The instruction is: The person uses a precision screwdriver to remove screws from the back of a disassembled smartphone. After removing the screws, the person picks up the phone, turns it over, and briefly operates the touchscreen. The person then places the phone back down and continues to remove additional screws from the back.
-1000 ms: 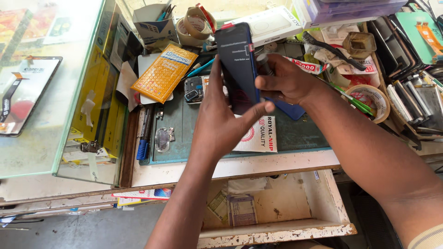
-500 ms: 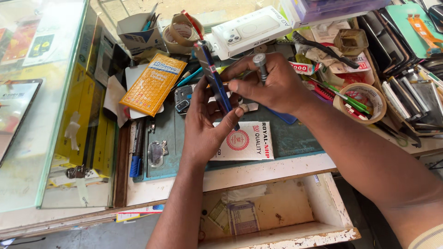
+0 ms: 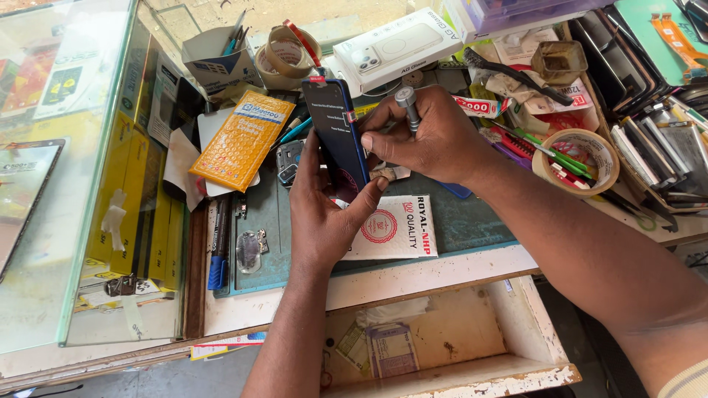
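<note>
My left hand [image 3: 324, 214] grips a dark smartphone [image 3: 335, 133] with a blue rim, held upright and tilted above a teal work mat [image 3: 472, 221]. My right hand [image 3: 431, 140] touches the phone's right edge with its fingertips and also holds a thin metal-handled tool [image 3: 405, 103] whose round end sticks up past the knuckles. A white printed packet [image 3: 402, 228] lies on the mat just under both hands.
An orange dotted packet [image 3: 240, 140], a blue marker [image 3: 217, 247], tape rolls [image 3: 284, 51], a white phone box [image 3: 398, 44] and a tape roll holding tools [image 3: 582, 158] crowd the bench. A glass showcase [image 3: 66, 169] stands left. An open wooden drawer [image 3: 442, 346] lies below.
The phone has turned from edge-on to showing its dark face, still in my left hand. My right hand has stayed at its right edge with the tool.
</note>
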